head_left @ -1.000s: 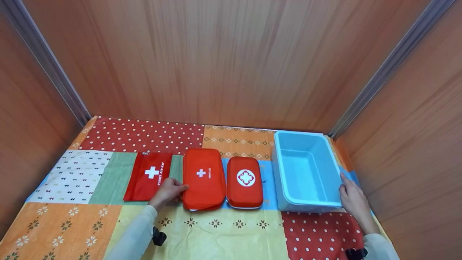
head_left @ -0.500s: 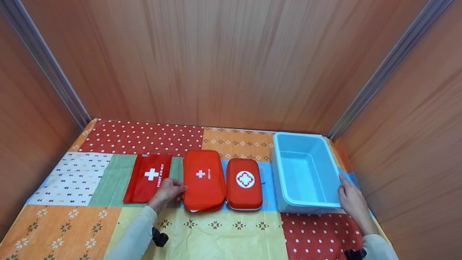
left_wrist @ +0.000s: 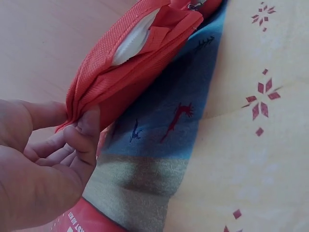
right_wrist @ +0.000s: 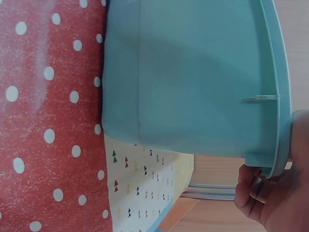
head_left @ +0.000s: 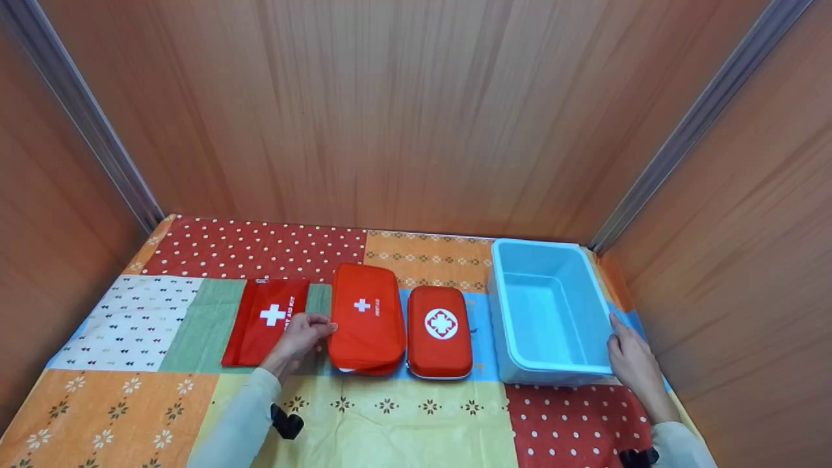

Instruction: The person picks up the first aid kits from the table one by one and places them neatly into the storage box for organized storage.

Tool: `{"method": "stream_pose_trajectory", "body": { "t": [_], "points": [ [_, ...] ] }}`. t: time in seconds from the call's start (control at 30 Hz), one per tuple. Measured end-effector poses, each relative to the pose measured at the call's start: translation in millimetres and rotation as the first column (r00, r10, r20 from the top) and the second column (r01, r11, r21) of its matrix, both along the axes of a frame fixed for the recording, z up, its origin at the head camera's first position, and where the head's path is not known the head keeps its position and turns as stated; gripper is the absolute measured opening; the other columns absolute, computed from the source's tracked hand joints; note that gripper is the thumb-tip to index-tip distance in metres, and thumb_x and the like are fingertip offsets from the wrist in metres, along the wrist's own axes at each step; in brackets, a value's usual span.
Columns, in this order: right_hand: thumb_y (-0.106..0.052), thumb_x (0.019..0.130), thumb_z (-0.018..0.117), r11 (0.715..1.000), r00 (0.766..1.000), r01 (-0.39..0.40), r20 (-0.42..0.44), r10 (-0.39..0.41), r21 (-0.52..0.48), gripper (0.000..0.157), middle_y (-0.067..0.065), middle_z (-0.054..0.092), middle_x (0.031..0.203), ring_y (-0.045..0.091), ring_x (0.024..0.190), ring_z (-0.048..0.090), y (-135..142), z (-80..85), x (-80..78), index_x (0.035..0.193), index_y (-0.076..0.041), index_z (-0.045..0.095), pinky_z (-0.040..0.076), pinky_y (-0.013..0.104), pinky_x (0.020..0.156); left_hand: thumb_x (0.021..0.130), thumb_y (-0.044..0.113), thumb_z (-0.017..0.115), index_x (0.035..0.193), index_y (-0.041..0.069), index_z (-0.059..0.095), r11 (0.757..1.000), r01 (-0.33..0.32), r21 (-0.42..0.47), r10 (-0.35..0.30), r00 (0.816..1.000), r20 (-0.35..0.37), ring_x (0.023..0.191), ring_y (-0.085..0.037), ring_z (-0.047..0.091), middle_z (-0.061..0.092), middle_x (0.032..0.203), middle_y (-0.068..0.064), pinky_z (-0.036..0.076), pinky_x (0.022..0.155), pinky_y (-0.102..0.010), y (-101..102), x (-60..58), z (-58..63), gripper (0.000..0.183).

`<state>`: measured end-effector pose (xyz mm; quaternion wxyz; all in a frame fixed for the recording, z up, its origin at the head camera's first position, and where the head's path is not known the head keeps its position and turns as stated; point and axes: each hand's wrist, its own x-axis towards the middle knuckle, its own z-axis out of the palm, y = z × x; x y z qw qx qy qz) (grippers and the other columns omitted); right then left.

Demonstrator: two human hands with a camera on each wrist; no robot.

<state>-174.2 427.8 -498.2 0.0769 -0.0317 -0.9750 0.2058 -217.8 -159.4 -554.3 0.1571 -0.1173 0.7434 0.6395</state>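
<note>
My left hand (head_left: 300, 339) pinches the left edge of a red first aid pouch (head_left: 365, 338) between thumb and fingers. In the left wrist view the pouch (left_wrist: 111, 79) is raised off the cloth on the pinched side, and something white shows in its zipped side. To its right lies a red hard-shell first aid case (head_left: 441, 356) with a white emblem. A flat red pouch (head_left: 250, 331) lettered "FIRST AID KIT" lies left, partly behind my left hand. My right hand (head_left: 634, 367) grips the rim of a light blue plastic bin (head_left: 549, 374), fingers curled under it in the right wrist view.
A patchwork-patterned cloth (head_left: 390, 429) covers the table. Wood-grain panels (head_left: 416, 117) enclose the back and both sides, with metal strips at the corners. The bin stands upright near the right panel, its inside bare.
My left hand has risen slightly with the red pouch, whose left side is now lifted and tilted. The right hand stays on the bin's rim.
</note>
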Motion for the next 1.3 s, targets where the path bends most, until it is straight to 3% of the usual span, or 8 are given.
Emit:
{"method": "stream_pose_trajectory", "body": {
  "t": [0.27,0.5,0.7,0.97,1.3],
  "points": [
    [-0.017,0.103,0.037,1.000,1.000,-0.001,-0.014,0.001,0.002,0.049,0.028,0.056,0.114,0.034,0.084,0.056,-1,-1.4,0.4,0.149,0.002,0.034,0.047,0.041,0.067,0.090,0.025,0.071,0.121,0.002,0.062,0.996,-0.043,0.080,0.043,0.999,0.003,0.079,-0.018,0.059,0.070,0.098,-0.003,0.050,0.081,-0.033,-2,-2.9,10.9,0.039],
    [-0.016,0.103,0.038,1.000,1.000,-0.002,-0.020,0.002,-0.001,0.049,0.029,0.055,0.118,0.036,0.088,0.057,-1,-1.4,2.2,0.148,0.002,0.034,0.049,0.047,0.071,0.088,0.029,0.073,0.124,0.007,0.062,0.986,-0.082,0.146,0.082,0.997,0.003,0.083,-0.019,0.062,0.073,0.104,-0.002,0.048,0.093,-0.040,0,-7.6,23.2,0.044],
    [-0.018,0.104,0.037,1.000,1.000,0.001,0.001,-0.001,0.002,0.049,0.028,0.056,0.115,0.033,0.083,0.056,-1,-0.6,2.3,0.149,0.001,0.033,0.048,0.044,0.070,0.090,0.030,0.070,0.125,0.007,0.062,0.983,-0.078,0.164,0.082,0.996,-0.022,0.083,-0.018,0.062,0.074,0.106,0.000,0.049,0.085,-0.033,2,-11.0,33.2,0.042],
    [-0.014,0.102,0.037,1.000,1.000,-0.002,-0.030,0.002,0.009,0.048,0.026,0.057,0.106,0.029,0.074,0.051,0,-0.2,-0.4,0.146,0.003,0.038,0.044,0.041,0.066,0.092,0.029,0.068,0.128,0.004,0.059,0.979,-0.042,0.198,0.059,0.995,-0.080,0.081,-0.017,0.064,0.074,0.104,-0.001,0.049,0.077,-0.026,9,-17.5,45.9,0.045],
    [-0.017,0.103,0.036,1.000,1.000,0.021,0.017,-0.020,-0.011,0.050,0.029,0.055,0.116,0.034,0.085,0.055,-3,1.1,1.7,0.149,0.001,0.032,0.048,0.047,0.074,0.092,0.027,0.069,0.122,0.005,0.063,0.968,-0.006,0.252,0.034,0.994,-0.104,0.077,-0.015,0.063,0.075,0.100,0.000,0.050,0.073,-0.025,29,-26.3,63.1,0.037]
  ]
}}
